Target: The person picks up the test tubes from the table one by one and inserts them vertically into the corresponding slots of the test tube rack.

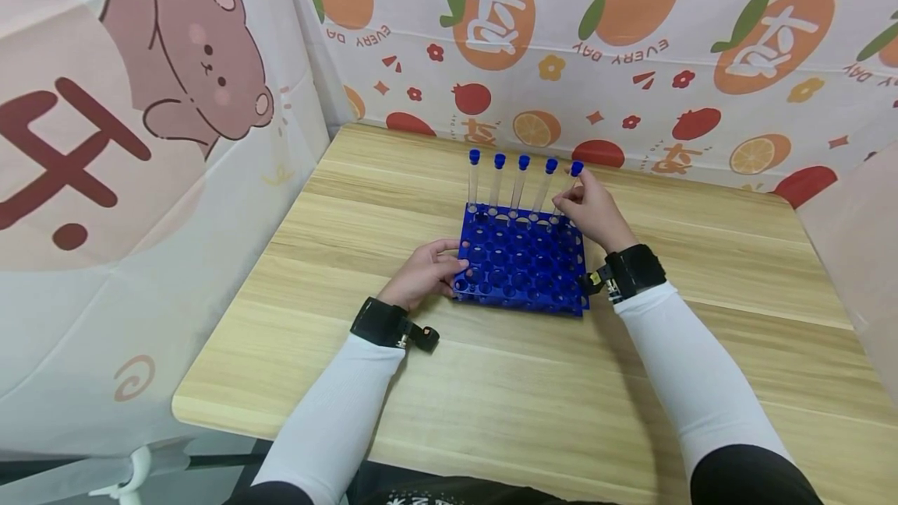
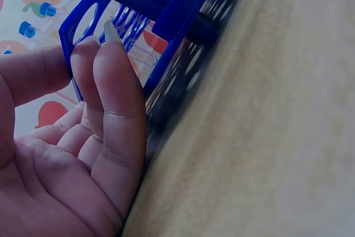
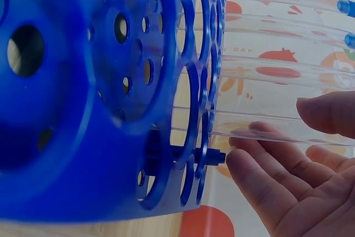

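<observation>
A blue plastic test tube rack (image 1: 519, 263) with rows of round holes stands on the wooden table. Several clear test tubes (image 1: 519, 189) with blue caps line its far row, leaning slightly apart. My left hand (image 1: 424, 271) grips the rack's left end, its thumb on the upper side. Curled fingers (image 2: 116, 87) press against the end plate in the left wrist view. At the far right corner, my right hand (image 1: 592, 209) holds the rightmost tube (image 3: 249, 126) below its cap, between thumb (image 3: 327, 112) and fingers. Part of that tube is hidden behind the hand.
Behind the table (image 1: 737, 318) hangs a fruit-printed cloth (image 1: 631, 100), close to the tubes. Another cloth with a bear (image 1: 203, 61) hangs along the left side. Each wrist wears a black strap with a small camera; the right one (image 1: 596, 279) sits beside the rack.
</observation>
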Tool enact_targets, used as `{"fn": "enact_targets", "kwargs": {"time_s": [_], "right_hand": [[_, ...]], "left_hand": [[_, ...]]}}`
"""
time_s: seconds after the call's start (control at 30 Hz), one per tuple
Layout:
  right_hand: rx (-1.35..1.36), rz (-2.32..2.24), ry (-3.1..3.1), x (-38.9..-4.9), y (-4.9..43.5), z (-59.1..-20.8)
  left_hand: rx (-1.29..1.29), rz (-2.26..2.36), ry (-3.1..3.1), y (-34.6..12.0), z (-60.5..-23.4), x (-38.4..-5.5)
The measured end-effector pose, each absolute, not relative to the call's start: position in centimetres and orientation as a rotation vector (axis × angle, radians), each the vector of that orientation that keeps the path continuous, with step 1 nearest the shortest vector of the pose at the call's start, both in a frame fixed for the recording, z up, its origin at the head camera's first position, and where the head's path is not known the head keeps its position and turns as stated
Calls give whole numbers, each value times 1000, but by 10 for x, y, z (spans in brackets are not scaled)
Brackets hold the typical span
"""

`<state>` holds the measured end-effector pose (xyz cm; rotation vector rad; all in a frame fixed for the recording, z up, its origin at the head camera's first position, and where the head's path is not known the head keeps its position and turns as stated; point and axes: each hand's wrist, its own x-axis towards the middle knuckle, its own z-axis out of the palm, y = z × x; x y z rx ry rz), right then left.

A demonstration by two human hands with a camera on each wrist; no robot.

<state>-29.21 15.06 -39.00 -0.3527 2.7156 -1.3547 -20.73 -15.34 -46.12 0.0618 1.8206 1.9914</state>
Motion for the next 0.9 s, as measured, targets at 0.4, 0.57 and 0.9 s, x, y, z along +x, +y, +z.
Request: {"fn": "enact_targets", "kwargs": {"time_s": [0.4,0.57,0.9], "right_hand": [[-290,-1327,2716,-292,162,-394],[-261,-1337,2733,-292,170,-396],[-204,-1374,2789,-289,192,-405]], "left_hand": [[57,1982,1833,-152,-461,-207],[48,1985,1827,-152,-460,-207],[34,1987,1828,-152,-460,-207]]}}
